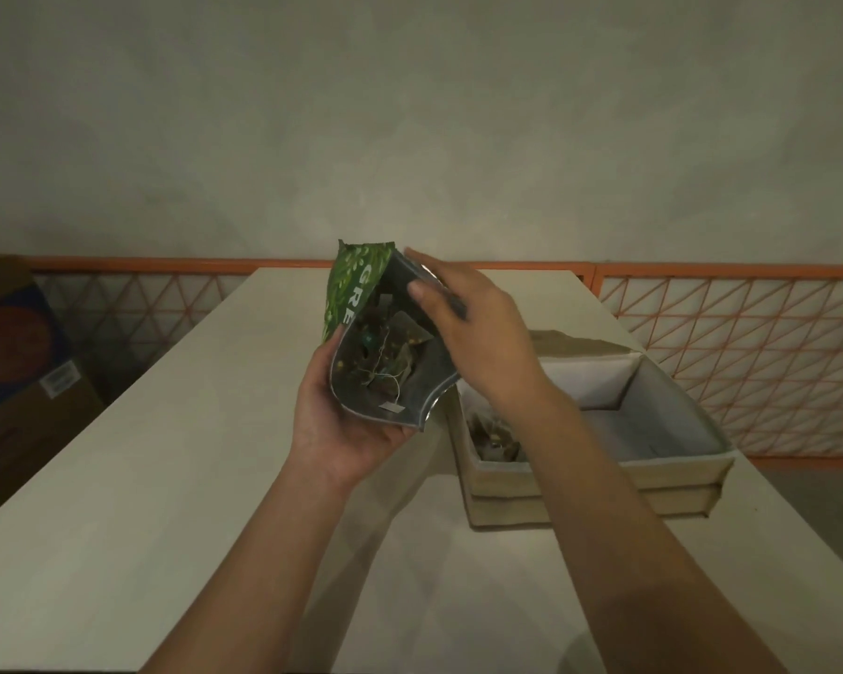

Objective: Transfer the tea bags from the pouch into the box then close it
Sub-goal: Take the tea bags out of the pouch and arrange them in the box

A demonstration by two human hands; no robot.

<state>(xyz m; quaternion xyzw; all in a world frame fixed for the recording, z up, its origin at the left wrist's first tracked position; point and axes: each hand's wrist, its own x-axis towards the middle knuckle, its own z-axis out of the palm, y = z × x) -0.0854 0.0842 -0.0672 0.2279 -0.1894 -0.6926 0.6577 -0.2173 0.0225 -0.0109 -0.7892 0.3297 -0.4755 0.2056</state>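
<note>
A green pouch (pixel 349 294) with a silver lining is held above the table, its mouth open toward me. Several tea bags (pixel 385 352) with strings lie inside it. My left hand (pixel 334 415) grips the pouch from below and behind. My right hand (pixel 468 323) holds the pouch's right rim, thumb inside the opening and fingers over the outer edge. To the right stands an open beige box (pixel 667 474) with a white lining. A few tea bags (pixel 495 437) lie in its near left corner. Its lid flap (pixel 575 345) is folded back at the far side.
The long pale table (pixel 166 479) runs away from me to a grey wall. An orange lattice fence (pixel 750 357) lines the right and far sides. Cardboard boxes (pixel 15 352) stand on the floor at the left.
</note>
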